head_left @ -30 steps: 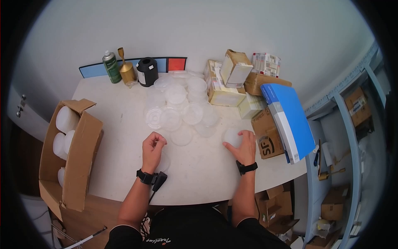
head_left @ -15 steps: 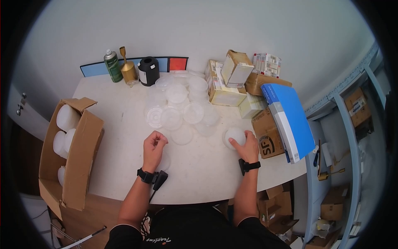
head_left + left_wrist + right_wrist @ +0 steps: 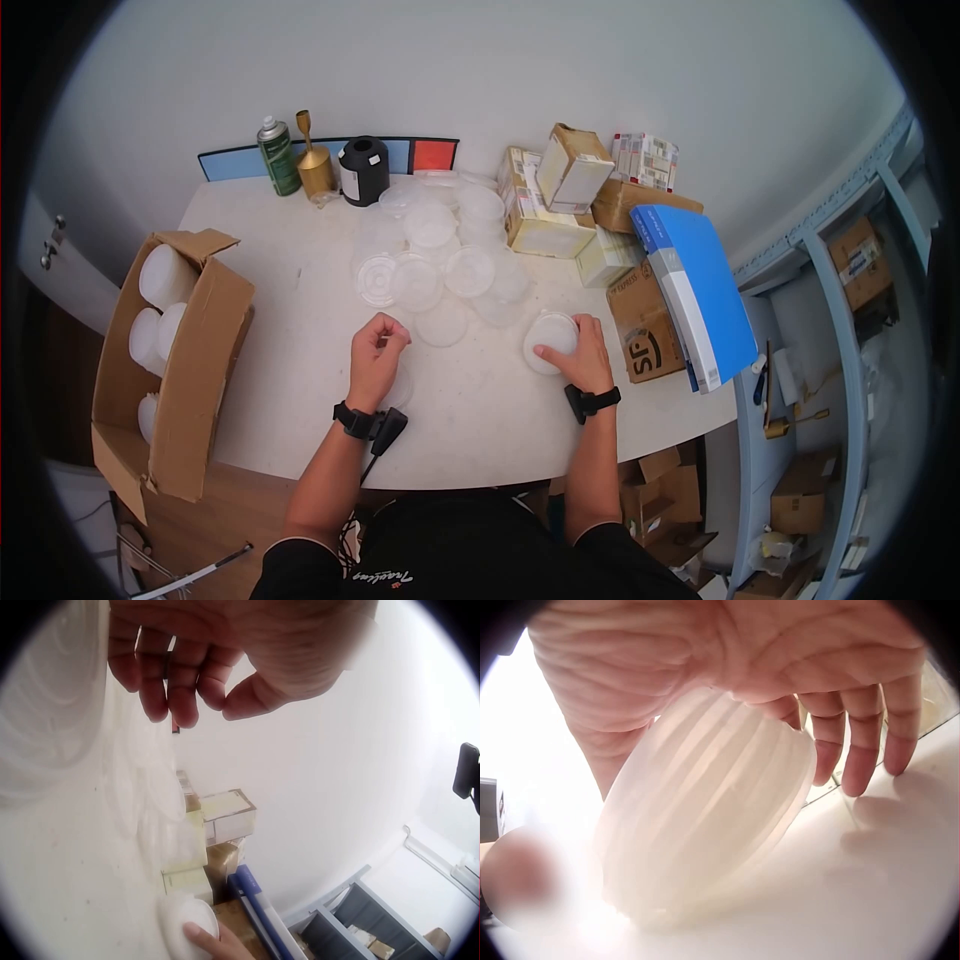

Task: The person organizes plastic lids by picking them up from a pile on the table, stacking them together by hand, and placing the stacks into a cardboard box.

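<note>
My right hand (image 3: 583, 358) grips a stack of translucent round plastic lids (image 3: 705, 802) at the right of the table, between thumb and fingers. In the right wrist view the stack leans at a slant close over the tabletop, its slanted rims showing as bands, the other fingers hanging loose beside it. Over the table's middle left, my left hand (image 3: 376, 352) holds nothing, its fingers loosely curled. A clear lid (image 3: 56, 712) lies beside it, partly hidden by the wrist in the head view. Ahead lie several scattered translucent lids (image 3: 432, 225), overlapping.
An open cardboard box (image 3: 205, 375) with white stacks inside stands at the left. Along the back are a green spray can (image 3: 279, 158), a brass piece (image 3: 317, 175) and a black cylinder (image 3: 363, 172). Cartons (image 3: 545, 222) and a blue binder (image 3: 705, 290) stand at the right.
My right hand has shifted its hold on the lid stack, bringing it slightly left and nearer to me and tilting its round top into view. My left hand stays in place.
</note>
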### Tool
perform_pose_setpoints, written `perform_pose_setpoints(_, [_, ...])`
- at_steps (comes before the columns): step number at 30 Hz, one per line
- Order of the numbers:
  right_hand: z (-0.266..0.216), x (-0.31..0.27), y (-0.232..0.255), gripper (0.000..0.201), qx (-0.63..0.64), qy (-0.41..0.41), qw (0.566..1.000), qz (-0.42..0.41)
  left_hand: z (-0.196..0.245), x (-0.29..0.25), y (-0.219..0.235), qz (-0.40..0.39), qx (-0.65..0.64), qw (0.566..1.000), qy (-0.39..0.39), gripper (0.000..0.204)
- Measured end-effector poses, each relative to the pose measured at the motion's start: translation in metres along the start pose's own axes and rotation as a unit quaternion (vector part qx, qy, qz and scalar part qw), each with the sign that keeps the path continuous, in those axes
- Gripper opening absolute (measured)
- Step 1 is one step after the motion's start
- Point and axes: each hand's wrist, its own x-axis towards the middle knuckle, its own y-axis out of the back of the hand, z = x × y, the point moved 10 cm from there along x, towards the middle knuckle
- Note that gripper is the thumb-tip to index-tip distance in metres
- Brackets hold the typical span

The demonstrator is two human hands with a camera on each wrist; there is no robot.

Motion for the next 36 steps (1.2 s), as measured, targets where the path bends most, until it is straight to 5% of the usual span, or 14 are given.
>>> perform_pose_setpoints(7, [-0.052,-0.013,-0.013,0.049,0.249,0.064,0.965,-0.057,0.004,0.000,-0.008,-0.040,0.038,0.998,-0.002,0.010])
perform_pose_setpoints(15, [-0.127,-0.033,-0.059,0.049,0.454,0.120,0.871,-0.144,0.034,-0.021,-0.052,-0.208,0.105,0.970,-0.063,0.048])
perform_pose_setpoints(20, [-0.138,-0.032,-0.084,0.047,0.385,0.131,0.890,-0.207,0.030,-0.016,-0.045,-0.179,0.110,0.976,-0.059,0.043])
perform_pose_setpoints(36, [-0.113,-0.022,-0.100,0.069,0.345,0.153,0.899,-0.222,0.029,-0.017,-0.048,-0.178,0.257,0.948,-0.064,0.049])
